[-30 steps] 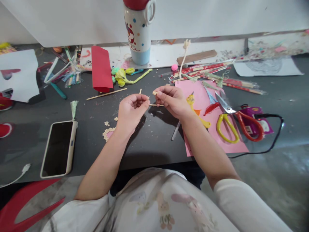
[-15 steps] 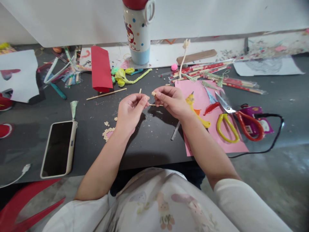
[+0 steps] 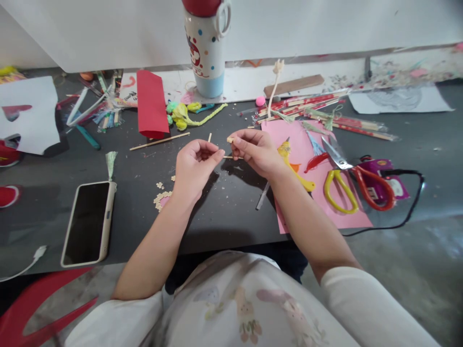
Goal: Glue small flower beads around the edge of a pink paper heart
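My left hand (image 3: 197, 166) is closed in a pinch above the dark table; whatever its fingertips hold is hidden or too small to name. Close to its right, my right hand (image 3: 256, 152) pinches a small pale beige piece (image 3: 230, 140) between thumb and index finger. Under the hands lies a thin wooden stick (image 3: 227, 157), partly covered by the right fingers. A ring of small pale pieces (image 3: 157, 201) around a pink middle sits beside my left wrist, with a few loose bits near it. A longer wooden stick (image 3: 159, 141) rests behind my left hand.
A phone (image 3: 88, 224) lies at left. Pink paper (image 3: 314, 219), scissors (image 3: 347, 173) and a yellow glue gun (image 3: 294, 166) with a black cable are at right. Behind stand a bottle (image 3: 208, 58) and folded red paper (image 3: 152, 103). Wrapped sticks (image 3: 304, 103) lie at the back.
My left thumb has straightened slightly and reaches a little further right. The right hand keeps its pinch on the small pale piece, nearly unmoved.
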### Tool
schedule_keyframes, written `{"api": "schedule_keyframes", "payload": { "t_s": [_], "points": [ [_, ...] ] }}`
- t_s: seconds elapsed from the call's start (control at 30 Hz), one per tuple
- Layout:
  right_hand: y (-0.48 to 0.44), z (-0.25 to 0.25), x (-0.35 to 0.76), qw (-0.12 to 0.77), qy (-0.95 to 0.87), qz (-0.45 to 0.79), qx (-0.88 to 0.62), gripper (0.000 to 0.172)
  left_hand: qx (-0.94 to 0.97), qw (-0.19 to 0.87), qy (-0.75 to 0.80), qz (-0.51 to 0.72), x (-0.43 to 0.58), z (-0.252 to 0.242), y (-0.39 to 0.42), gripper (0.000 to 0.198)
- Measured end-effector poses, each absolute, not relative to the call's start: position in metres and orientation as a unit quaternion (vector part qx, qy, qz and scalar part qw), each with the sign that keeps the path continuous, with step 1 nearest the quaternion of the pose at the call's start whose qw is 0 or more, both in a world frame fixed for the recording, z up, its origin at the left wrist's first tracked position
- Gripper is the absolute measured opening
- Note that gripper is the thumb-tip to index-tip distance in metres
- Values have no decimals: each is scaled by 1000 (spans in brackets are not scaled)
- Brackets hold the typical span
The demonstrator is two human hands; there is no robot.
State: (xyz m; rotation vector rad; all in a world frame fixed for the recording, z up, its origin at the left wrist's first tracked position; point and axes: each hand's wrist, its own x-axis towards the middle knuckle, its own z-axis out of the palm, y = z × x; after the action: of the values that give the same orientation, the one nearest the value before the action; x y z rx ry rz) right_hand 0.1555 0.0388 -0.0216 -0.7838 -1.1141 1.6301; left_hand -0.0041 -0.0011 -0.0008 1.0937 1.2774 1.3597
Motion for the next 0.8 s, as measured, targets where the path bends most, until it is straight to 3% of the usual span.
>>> {"api": "schedule_keyframes", "payload": {
  "t_s": [0.57, 0.8],
  "points": [
    [36, -24, 150, 486, -476, 665, -308, 23, 399, 603, 462, 514, -3, -3, -2, 27],
    [35, -25, 149, 473, -480, 671, -311, 25, 420, 570, 478, 520, -3, -7, -2, 24]
  ]
}}
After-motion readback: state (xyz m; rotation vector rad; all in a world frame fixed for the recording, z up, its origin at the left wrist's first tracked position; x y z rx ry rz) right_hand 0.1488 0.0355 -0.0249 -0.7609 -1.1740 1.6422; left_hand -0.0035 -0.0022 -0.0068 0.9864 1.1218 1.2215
